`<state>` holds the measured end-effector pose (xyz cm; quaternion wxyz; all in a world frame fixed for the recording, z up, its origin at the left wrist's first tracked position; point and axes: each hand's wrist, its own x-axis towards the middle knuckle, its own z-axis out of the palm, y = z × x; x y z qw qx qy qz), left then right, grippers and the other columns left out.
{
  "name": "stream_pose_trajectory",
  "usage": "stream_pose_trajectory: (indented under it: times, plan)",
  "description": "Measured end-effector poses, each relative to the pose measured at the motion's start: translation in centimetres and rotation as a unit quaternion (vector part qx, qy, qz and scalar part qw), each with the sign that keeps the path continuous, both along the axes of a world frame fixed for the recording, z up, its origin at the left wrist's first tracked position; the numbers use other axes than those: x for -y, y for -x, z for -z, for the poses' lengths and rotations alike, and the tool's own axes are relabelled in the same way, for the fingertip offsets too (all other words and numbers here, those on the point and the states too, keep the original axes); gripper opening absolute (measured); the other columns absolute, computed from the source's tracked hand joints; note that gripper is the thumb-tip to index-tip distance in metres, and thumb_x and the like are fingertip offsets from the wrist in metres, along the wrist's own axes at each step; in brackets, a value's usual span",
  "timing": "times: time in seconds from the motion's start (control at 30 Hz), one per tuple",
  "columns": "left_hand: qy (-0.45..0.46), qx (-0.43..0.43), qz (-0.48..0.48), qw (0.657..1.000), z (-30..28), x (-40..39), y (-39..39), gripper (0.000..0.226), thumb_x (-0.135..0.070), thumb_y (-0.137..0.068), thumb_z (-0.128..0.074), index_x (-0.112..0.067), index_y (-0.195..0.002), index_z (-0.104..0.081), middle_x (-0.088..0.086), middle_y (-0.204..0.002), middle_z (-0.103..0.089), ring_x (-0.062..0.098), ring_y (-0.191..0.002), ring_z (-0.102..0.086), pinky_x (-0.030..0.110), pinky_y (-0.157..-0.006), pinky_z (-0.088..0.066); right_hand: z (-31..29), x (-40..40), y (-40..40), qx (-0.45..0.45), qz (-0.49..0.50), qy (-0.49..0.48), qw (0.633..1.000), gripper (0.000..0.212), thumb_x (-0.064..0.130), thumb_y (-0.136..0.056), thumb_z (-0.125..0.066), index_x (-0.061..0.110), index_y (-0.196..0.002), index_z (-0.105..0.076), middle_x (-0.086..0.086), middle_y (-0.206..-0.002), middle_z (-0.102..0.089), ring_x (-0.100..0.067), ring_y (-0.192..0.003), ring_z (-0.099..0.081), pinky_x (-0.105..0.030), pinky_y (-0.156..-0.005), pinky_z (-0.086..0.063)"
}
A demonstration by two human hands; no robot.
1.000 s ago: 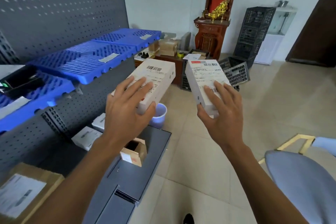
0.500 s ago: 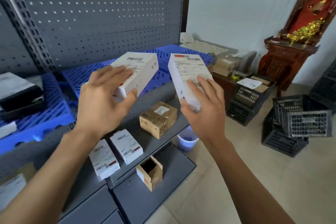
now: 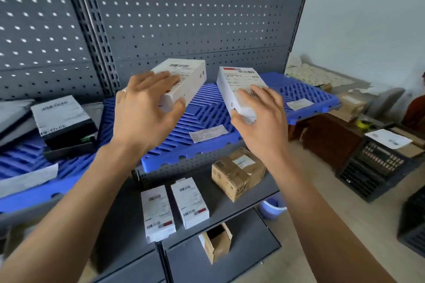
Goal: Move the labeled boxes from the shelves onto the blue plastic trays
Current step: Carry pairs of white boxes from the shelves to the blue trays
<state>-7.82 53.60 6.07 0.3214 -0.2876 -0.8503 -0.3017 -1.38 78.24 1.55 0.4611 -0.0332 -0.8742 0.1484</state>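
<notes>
The left hand [image 3: 142, 110] grips a white labeled box [image 3: 184, 80], fingers over its top and thumb under its near edge. The right hand [image 3: 259, 117] grips a second white labeled box [image 3: 239, 87] the same way. Both boxes hang tilted above the blue plastic tray [image 3: 207, 117], whose ribbed surface lies bare beneath them apart from a paper slip [image 3: 208, 133] near its front edge. Left of the left hand a black box [image 3: 64, 122] sits on a neighbouring tray. Below the wrists, two more white boxes [image 3: 174, 209] and a cardboard carton [image 3: 236, 172] lie on the grey shelf [image 3: 264, 188].
</notes>
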Motion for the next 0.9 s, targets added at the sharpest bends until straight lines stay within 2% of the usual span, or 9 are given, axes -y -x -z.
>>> stream_pose_trajectory:
  times: [0.17, 0.37, 0.43, 0.53, 0.67, 0.77, 0.83, 0.9]
  plan:
    - [0.007, 0.023, -0.065, 0.998, 0.0, -0.9, 1.5, 0.056, -0.051, -0.087, -0.053, -0.028, -0.137, -0.062, -0.005, -0.141, -0.061, 0.022, -0.135, -0.046, 0.059, -0.1, -0.047, -1.0, -1.0, 3.6, 0.055, -0.042, 0.003, 0.998, 0.043, 0.042, -0.086, -0.064, 0.022, -0.124, -0.068, -0.001, -0.133, -0.063, -0.031, -0.127, -0.046, -0.051, -0.09, -0.052]
    - [0.021, 0.069, -0.143, 0.987, 1.7, -1.8, 1.4, 0.056, -0.049, -0.086, -0.056, -0.027, -0.138, -0.062, -0.006, -0.144, -0.058, 0.022, -0.14, -0.04, 0.059, -0.108, -0.038, -1.9, -1.7, 6.9, 0.092, -0.104, -0.004, 0.99, 0.041, 0.044, -0.088, -0.061, 0.025, -0.124, -0.067, 0.004, -0.123, -0.063, -0.027, -0.124, -0.044, -0.047, -0.085, -0.052]
    - [0.032, 0.079, -0.171, 0.982, 2.3, -2.0, 1.2, 0.052, -0.046, -0.089, -0.061, -0.027, -0.137, -0.062, -0.006, -0.147, -0.056, 0.021, -0.142, -0.036, 0.058, -0.108, -0.036, -1.6, -2.0, 7.7, 0.11, -0.134, 0.015, 0.985, 0.043, 0.044, -0.09, -0.062, 0.023, -0.127, -0.067, 0.001, -0.126, -0.062, -0.028, -0.127, -0.043, -0.047, -0.089, -0.051]
    - [0.055, 0.09, -0.194, 0.975, 3.3, -2.1, 0.7, 0.053, -0.048, -0.089, -0.058, -0.027, -0.136, -0.062, -0.005, -0.15, -0.052, 0.021, -0.145, -0.034, 0.057, -0.105, -0.035, -1.0, -2.2, 8.7, 0.151, -0.182, 0.025, 0.971, 0.056, 0.058, -0.089, -0.057, 0.027, -0.136, -0.062, 0.004, -0.138, -0.056, -0.026, -0.136, -0.037, -0.053, -0.099, -0.047]
    - [0.071, 0.136, -0.211, 0.965, 3.8, -2.2, 0.1, 0.058, -0.055, -0.091, -0.058, -0.032, -0.144, -0.055, -0.006, -0.157, -0.044, 0.018, -0.15, -0.025, 0.058, -0.114, -0.03, -0.3, -1.9, 9.0, 0.22, -0.225, 0.011, 0.949, 0.059, 0.059, -0.092, -0.058, 0.031, -0.143, -0.054, 0.0, -0.156, -0.043, -0.026, -0.148, -0.025, -0.058, -0.113, -0.033]
    - [0.088, 0.14, -0.224, 0.96, 4.3, -2.5, -0.7, 0.07, -0.065, -0.087, -0.045, -0.032, -0.148, -0.05, -0.006, -0.159, -0.04, 0.019, -0.153, -0.021, 0.064, -0.118, -0.019, -0.4, -1.8, 8.7, 0.209, -0.217, -0.024, 0.953, 0.066, 0.068, -0.089, -0.041, 0.031, -0.142, -0.055, 0.005, -0.149, -0.049, -0.024, -0.145, -0.032, -0.062, -0.109, -0.034]
    - [0.086, 0.127, -0.235, 0.96, 4.4, -2.8, -1.2, 0.069, -0.065, -0.087, -0.043, -0.032, -0.147, -0.05, -0.004, -0.159, -0.041, 0.022, -0.154, -0.019, 0.066, -0.12, -0.011, -0.5, -1.9, 8.5, 0.212, -0.218, -0.02, 0.952, 0.061, 0.064, -0.093, -0.044, 0.031, -0.142, -0.055, 0.007, -0.151, -0.046, -0.022, -0.147, -0.029, -0.065, -0.112, -0.028]
    - [0.074, 0.098, -0.241, 0.963, 4.5, -3.2, -2.0, 0.063, -0.06, -0.089, -0.048, -0.029, -0.143, -0.054, -0.002, -0.156, -0.045, 0.023, -0.153, -0.022, 0.067, -0.12, -0.01, -0.6, -1.9, 8.0, 0.199, -0.227, -0.012, 0.953, 0.053, 0.054, -0.097, -0.052, 0.03, -0.143, -0.055, 0.006, -0.156, -0.042, -0.021, -0.149, -0.027, -0.064, -0.114, -0.025]
